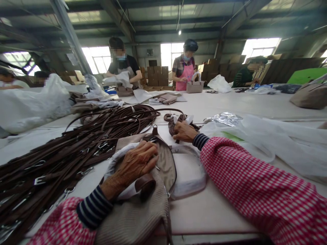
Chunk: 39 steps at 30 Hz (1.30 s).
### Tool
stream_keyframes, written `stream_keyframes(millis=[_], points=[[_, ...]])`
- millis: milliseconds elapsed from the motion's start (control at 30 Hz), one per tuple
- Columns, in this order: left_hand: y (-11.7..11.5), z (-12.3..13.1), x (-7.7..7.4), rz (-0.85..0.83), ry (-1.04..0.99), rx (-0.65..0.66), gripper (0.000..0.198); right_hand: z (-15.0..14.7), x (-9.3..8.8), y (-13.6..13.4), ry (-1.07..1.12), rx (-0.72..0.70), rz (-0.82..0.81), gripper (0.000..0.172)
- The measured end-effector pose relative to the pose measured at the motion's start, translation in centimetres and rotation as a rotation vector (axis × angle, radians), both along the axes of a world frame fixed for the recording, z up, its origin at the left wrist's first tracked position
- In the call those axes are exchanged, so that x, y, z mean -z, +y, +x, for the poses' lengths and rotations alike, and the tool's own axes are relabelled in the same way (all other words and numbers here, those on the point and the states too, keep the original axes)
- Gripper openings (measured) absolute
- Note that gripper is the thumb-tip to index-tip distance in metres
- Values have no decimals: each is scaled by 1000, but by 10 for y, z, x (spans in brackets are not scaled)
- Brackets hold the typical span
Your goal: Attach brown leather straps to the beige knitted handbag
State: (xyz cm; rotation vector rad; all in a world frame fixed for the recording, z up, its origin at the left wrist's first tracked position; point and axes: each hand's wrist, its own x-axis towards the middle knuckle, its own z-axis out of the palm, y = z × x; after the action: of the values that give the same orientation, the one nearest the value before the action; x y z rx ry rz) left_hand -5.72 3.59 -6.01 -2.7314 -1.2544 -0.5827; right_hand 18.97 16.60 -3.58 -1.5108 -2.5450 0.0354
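Note:
A beige knitted handbag (143, 211) with brown trim lies open in front of me on the white table (217, 204). My left hand (136, 163) rests on the bag's opening, fingers curled over the white stuffing inside. My right hand (184, 131) reaches further out and is closed on a rolled brown strap (172, 126) beside a small heap of coiled straps. A white dust bag (190, 173) lies under the handbag's right side.
A big pile of long brown straps (76, 146) with metal buckles covers the left of the table. Clear plastic bags (276, 143) lie on the right. Across the table three people handle bags, one near a beige handbag (195, 86). Cardboard boxes stand behind them.

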Motion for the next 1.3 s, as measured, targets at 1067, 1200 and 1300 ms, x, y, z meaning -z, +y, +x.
stream_keyframes(millis=[1067, 1200, 1300], points=[[2, 13, -25, -321, 105, 120, 12, 81, -20, -61, 207, -442, -134, 44], [0, 9, -25, -301, 76, -10, 11, 61, -16, -83, 75, -275, 164, 17], [-4, 13, -31, -340, 19, -20, 8, 29, -12, -118, 176, -391, 167, 18]])
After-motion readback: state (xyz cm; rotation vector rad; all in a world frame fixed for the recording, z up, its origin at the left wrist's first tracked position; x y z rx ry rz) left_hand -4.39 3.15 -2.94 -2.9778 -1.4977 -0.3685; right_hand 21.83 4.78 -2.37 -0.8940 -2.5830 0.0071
